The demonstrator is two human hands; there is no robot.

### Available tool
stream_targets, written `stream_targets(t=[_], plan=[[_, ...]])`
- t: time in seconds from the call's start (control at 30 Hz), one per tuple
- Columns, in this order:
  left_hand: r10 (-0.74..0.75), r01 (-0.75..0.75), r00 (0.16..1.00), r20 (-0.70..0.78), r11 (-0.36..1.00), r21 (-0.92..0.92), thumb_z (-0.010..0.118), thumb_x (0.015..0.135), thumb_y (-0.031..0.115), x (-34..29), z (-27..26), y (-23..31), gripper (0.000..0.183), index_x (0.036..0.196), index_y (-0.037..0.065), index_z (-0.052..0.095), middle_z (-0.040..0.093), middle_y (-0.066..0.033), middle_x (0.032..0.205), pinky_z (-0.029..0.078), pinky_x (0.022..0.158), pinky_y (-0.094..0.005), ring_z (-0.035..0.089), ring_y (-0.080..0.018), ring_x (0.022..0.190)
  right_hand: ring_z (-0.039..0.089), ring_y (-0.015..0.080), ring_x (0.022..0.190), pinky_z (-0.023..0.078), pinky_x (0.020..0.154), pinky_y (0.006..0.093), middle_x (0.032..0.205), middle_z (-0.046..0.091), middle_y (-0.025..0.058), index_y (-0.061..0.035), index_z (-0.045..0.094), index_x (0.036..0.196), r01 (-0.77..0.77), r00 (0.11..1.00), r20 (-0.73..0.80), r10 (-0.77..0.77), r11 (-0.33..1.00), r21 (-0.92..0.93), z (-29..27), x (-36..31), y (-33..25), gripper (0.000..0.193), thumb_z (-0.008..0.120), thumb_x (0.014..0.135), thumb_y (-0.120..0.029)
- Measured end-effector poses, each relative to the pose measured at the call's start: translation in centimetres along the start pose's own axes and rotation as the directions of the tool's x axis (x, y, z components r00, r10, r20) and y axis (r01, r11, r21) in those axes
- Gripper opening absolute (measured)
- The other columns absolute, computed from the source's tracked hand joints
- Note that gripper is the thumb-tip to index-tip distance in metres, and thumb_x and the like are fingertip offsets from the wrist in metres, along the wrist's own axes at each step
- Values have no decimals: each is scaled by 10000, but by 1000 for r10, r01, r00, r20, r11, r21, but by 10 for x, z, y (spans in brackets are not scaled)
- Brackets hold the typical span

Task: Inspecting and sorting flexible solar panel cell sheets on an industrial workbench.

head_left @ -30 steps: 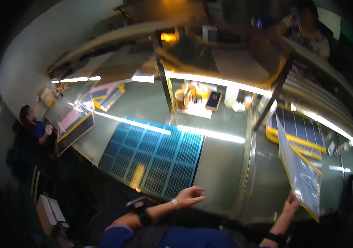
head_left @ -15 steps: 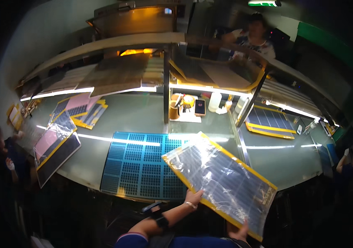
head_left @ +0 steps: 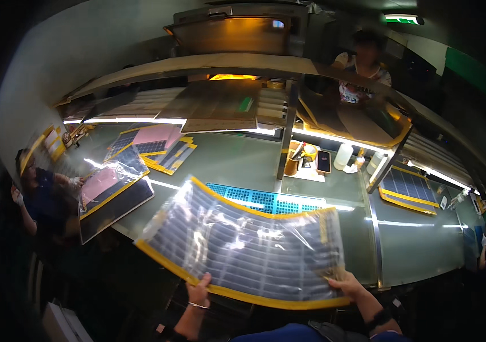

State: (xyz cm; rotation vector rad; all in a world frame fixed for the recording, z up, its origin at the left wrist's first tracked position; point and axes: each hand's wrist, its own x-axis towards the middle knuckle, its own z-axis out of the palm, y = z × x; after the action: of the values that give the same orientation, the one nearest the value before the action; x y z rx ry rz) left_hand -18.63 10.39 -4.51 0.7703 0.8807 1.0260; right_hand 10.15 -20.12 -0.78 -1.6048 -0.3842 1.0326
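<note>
Evidently the glossy sheet [head_left: 248,251], dark and gridded with yellow strips along its long edges, is in both hands, spread in front of the person at the near side of the table [head_left: 231,157]. The left hand [head_left: 199,290] is closed on the near yellow edge, left of its middle, thumb on the upper face; the right hand [head_left: 346,284] grips the sheet close to its near right corner, thumb likewise on top. The fingers underneath are hidden. The sheet bows, its far edge dipping in the middle between two higher corners, and bright glare streaks the clear film. Just beyond that edge shows a strip of a blue grid panel [head_left: 265,196] lying on the table, the rest covered from sight; whether the two touch, I cannot tell. Farther back, under the lit shelf [head_left: 220,102], stand a brown cup [head_left: 292,166] of pens, a phone [head_left: 324,162] and a white bottle [head_left: 343,155]. To the right lies a yellow-edged stack [head_left: 408,191]. To the left a co-worker [head_left: 43,196] has a hand by a pink sheet [head_left: 100,185], while another person [head_left: 362,74] is behind the shelf.
</note>
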Motion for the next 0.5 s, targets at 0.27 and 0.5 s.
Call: stream_targets(t=[0.27, 0.5], plan=[[-30, 38, 996, -87, 995, 96, 588, 831, 138, 154, -23, 104, 430, 1211, 72, 398, 516, -73, 1019, 487, 742, -344, 566, -177, 858, 563, 125, 795, 459, 720, 257, 919, 601, 48, -11, 545, 1062, 114, 987, 77, -141, 952, 285, 143, 234, -55, 291, 629, 787, -57], [-150, 63, 955, 257, 946, 319, 525, 855, 82, 117, 21, 21, 339, 1166, -29, 448, 605, -137, 963, 502, 723, -296, 614, -206, 861, 536, 138, 737, 455, 662, 285, 896, 584, 44, -29, 543, 1081, 243, 935, -325, -141, 923, 298, 212, 438, -53, 330, 621, 760, -15]])
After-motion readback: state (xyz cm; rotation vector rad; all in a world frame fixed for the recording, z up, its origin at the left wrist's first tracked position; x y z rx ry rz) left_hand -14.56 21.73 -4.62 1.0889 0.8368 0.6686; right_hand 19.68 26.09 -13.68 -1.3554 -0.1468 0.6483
